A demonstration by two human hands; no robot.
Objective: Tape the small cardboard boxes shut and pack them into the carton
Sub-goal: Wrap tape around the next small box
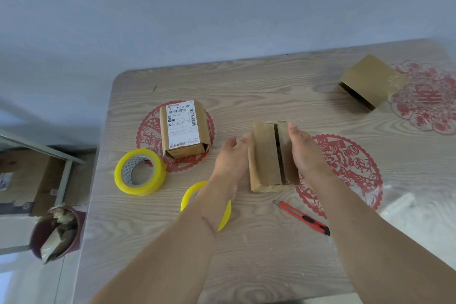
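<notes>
At table centre, left hand (230, 155) and right hand (304, 153) press flat, fingers straight, on small box (269, 155), flaps gapped. Labelled box (182, 128) at 10 o'clock, tape roll (139, 171) at 9, knife (303, 217) at 5.

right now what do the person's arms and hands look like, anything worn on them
Both arms are bare as far as the view shows: no sleeves, gloves, watch or rings visible. The left hand and right hand are uncovered. The left forearm carries a short dark line mark.

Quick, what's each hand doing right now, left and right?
Left hand: open, straight fingers against the left side of the small cardboard box.
Right hand: open, fingers straight, pressing the box's right flap.
</notes>
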